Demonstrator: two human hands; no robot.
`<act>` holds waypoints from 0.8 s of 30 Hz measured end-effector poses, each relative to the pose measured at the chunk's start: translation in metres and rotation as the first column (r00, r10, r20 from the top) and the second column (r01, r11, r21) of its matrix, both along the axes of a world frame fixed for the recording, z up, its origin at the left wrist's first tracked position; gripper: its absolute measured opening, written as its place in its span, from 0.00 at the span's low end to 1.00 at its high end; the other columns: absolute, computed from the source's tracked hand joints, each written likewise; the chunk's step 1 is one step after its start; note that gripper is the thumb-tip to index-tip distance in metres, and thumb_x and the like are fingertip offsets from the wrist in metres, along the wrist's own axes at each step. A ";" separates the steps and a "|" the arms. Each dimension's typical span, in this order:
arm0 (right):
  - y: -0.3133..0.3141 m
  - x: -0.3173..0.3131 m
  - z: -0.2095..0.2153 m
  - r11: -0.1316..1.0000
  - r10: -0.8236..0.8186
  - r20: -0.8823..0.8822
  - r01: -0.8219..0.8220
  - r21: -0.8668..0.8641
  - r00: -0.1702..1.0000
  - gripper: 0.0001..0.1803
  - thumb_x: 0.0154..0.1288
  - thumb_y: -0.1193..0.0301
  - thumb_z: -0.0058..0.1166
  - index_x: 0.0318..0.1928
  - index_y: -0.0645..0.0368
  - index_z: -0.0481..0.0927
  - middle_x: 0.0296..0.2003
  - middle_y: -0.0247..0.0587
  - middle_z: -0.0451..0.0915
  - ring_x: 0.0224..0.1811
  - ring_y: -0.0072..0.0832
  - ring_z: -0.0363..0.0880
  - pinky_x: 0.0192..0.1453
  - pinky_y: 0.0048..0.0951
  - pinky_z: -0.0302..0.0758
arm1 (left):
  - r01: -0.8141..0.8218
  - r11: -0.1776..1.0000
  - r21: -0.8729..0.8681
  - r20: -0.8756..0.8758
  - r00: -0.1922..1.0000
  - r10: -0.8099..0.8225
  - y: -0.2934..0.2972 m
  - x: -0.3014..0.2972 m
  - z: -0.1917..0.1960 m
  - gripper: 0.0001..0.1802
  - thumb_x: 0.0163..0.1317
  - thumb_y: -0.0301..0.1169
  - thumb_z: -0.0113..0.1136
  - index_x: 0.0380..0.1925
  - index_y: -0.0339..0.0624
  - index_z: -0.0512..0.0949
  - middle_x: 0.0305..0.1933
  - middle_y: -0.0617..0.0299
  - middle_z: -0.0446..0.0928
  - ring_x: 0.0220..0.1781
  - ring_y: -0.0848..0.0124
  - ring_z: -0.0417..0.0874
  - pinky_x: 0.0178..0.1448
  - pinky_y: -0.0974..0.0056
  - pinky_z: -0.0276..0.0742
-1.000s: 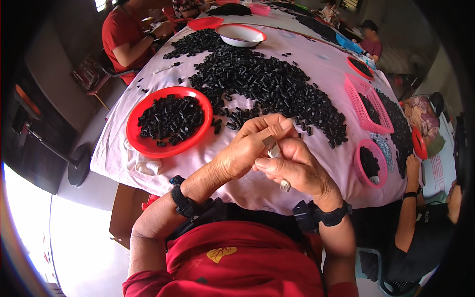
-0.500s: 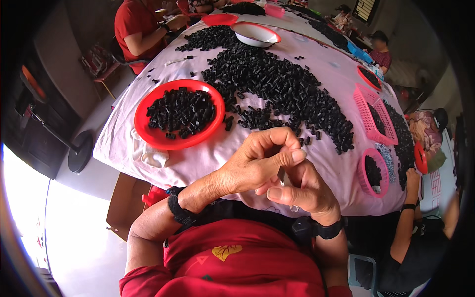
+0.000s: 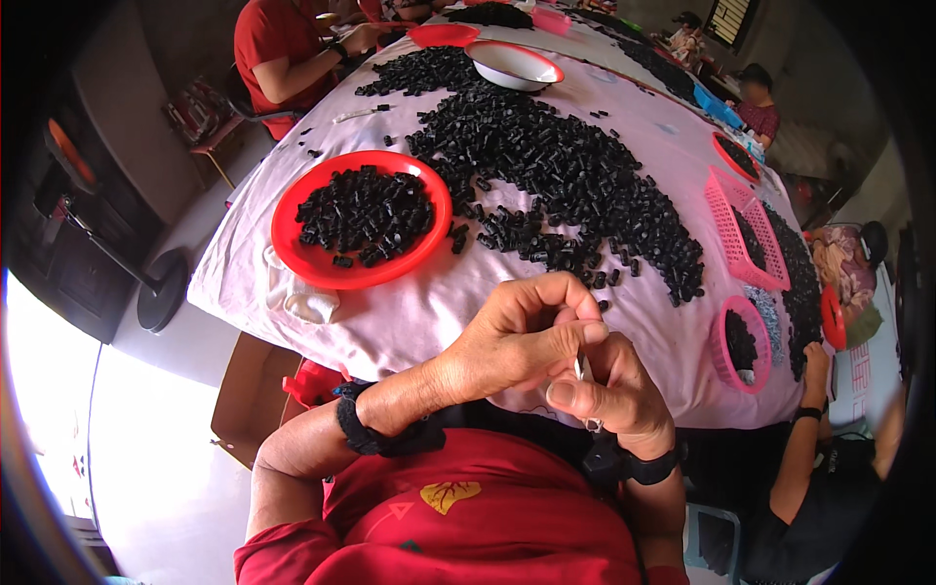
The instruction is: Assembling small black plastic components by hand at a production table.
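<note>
Above the near edge of the table my two hands meet, fingertips close together. My left hand [image 3: 522, 341] is closed in a pinch of thumb and forefinger; whatever sits between them is hidden. My right hand [image 3: 624, 395] is closed around a small thin tool with a pale, pointed blade [image 3: 582, 369] that shows beside its thumb. The tool's lower end sticks out below that thumb, too small to make out. Beyond the hands lies a large pile of short black cylindrical pieces [image 3: 546, 156]. To the left, a red plate [image 3: 283, 229] holds many of the same pieces.
A white bowl with red rim [image 3: 512, 68] stands behind the pile. On the right are a pink basket [image 3: 723, 210] and a round pink basket [image 3: 723, 361]. A co-worker's hand [image 3: 815, 363] rests at the right edge. A cardboard box [image 3: 249, 390] sits below the table's left side.
The view has shifted slightly. My hands stay together, while the blade between them has turned and shows brighter and more upright.
</note>
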State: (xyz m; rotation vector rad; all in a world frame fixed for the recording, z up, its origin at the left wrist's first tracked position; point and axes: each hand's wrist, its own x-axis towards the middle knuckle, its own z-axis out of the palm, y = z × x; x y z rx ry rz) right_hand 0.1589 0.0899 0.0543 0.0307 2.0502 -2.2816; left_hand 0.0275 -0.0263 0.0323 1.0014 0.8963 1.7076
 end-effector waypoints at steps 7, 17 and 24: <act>0.006 0.005 -0.001 0.991 -0.079 0.011 0.080 -0.105 0.997 0.14 0.59 0.62 0.61 0.26 0.60 0.79 0.18 0.20 0.67 0.21 0.09 0.62 0.26 0.16 0.57 | 0.088 0.993 0.073 -0.050 0.995 -0.084 -0.004 -0.006 0.007 0.10 0.62 0.25 0.60 0.42 0.37 0.73 0.39 0.68 0.73 0.41 0.82 0.72 0.46 0.74 0.70; -0.002 -0.005 -0.006 0.994 -0.024 0.060 0.030 -0.109 0.998 0.18 0.57 0.59 0.61 0.36 0.64 0.81 0.18 0.23 0.70 0.19 0.09 0.63 0.23 0.14 0.58 | 0.075 0.988 -0.132 -0.173 0.980 -0.098 -0.005 -0.021 0.004 0.11 0.57 0.27 0.67 0.31 0.40 0.72 0.31 0.72 0.68 0.36 0.85 0.69 0.40 0.76 0.67; 0.004 -0.006 -0.015 0.993 -0.051 0.052 0.057 -0.107 0.997 0.14 0.58 0.65 0.59 0.25 0.58 0.69 0.13 0.23 0.59 0.11 0.10 0.53 0.14 0.16 0.50 | 0.062 0.997 -0.052 -0.100 0.993 -0.067 0.003 -0.015 -0.001 0.11 0.58 0.27 0.67 0.30 0.42 0.71 0.29 0.74 0.68 0.33 0.86 0.67 0.36 0.77 0.65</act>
